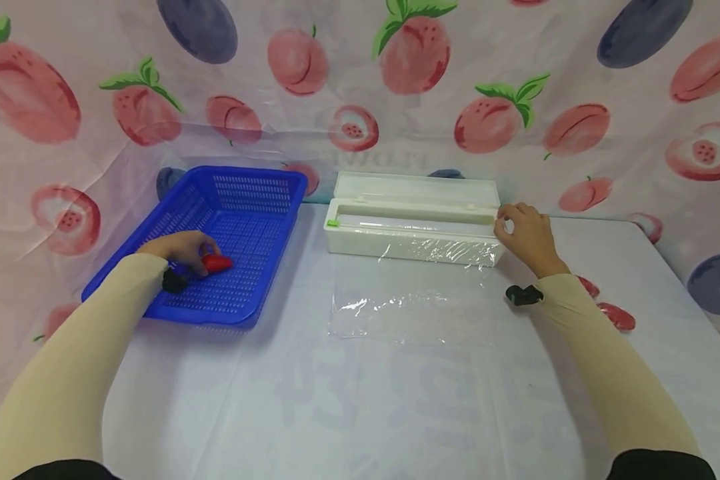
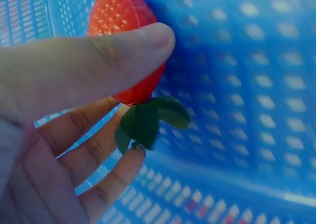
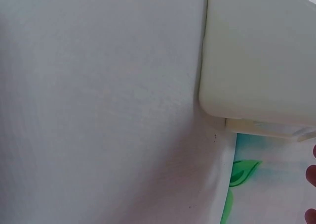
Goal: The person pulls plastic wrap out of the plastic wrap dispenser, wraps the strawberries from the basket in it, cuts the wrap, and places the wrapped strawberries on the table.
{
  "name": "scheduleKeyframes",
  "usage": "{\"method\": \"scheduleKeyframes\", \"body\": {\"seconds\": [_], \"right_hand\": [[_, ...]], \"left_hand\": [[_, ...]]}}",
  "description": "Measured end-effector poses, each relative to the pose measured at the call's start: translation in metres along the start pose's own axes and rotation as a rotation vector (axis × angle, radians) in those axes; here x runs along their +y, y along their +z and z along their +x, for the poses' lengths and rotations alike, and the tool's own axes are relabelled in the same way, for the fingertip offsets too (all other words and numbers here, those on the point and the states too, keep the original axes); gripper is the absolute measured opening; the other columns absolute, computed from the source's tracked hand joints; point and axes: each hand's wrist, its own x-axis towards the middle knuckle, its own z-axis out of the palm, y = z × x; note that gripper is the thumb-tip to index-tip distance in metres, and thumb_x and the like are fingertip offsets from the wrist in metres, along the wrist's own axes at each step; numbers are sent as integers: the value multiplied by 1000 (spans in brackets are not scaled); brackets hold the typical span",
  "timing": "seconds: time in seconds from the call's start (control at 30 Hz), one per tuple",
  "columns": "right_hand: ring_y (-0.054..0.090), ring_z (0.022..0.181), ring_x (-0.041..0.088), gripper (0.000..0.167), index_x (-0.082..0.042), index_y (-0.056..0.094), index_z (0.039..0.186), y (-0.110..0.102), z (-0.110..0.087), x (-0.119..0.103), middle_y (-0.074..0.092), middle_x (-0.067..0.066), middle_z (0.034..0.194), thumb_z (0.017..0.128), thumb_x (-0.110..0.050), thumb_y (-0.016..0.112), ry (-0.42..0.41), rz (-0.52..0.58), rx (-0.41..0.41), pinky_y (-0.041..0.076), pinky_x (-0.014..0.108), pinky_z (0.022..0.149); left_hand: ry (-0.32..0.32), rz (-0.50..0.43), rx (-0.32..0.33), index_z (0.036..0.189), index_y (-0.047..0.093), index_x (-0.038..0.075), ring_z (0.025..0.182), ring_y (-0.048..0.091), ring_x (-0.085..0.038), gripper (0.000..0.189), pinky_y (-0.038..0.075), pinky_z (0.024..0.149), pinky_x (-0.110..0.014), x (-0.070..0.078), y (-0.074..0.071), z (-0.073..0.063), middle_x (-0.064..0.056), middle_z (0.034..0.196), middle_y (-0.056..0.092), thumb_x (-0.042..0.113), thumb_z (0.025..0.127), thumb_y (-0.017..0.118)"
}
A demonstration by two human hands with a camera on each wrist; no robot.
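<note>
Inside the blue basket [image 1: 279, 260], my left hand [image 1: 183, 250] pinches a red strawberry [image 2: 126, 9] between thumb and fingers. Its green leaves [image 2: 143, 122] point toward the lower fingers in the left wrist view, with the perforated basket behind. At the right end of a white cling film dispenser [image 1: 390, 248], my right hand [image 1: 529, 237] grips the corner with thumb and curled fingers. The dispenser's lid [image 1: 417, 189] is up. A sheet of clear film [image 1: 408, 307] hangs over its front and spreads on the table. In the right wrist view, only fingertips [image 3: 311, 175] show past the dispenser.
Two red pieces, one of them shiny [image 1: 617, 317], lie on the table beside my right sleeve, which partly covers them. A green slider [image 1: 333, 223] sits at the dispenser's left end. The white-covered table [image 1: 360, 413] meets a fruit-patterned cloth [image 1: 312, 133] at the back.
</note>
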Motion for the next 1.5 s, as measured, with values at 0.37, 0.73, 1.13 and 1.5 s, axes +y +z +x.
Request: {"method": "scheduleKeyframes", "body": {"seconds": [0.37,0.73,1.13,1.5], "right_hand": [[53,96,37,20,-3,57,98,2,1,2,60,21,100,88,-17,48,4,-3,-10,36,56,81],[55,92,37,19,-2,58,97,1,-1,2,60,21,98,88,-16,49,-4,-5,14,37,53,77],[55,91,36,19,-2,58,97,3,0,3,61,21,96,88,-16,49,-4,16,32,36,53,77],[56,89,36,19,-2,59,95,2,0,2,61,20,94,87,-16,49,-7,12,39,36,53,76]], "left_hand": [[88,-111,-20,114,58,-1,107,52,-41,41,46,91,-52,15,2,24,-31,119,53,-3,76,70],[94,-165,89,115,57,0,106,51,-40,41,48,87,-48,11,5,21,-28,118,53,2,76,72],[174,-152,358,116,61,3,93,57,-30,42,49,77,-37,23,-5,5,-21,111,62,10,77,75],[208,-226,572,120,62,9,82,56,-17,48,45,69,-19,49,-9,-12,-17,112,64,23,77,78]]}}
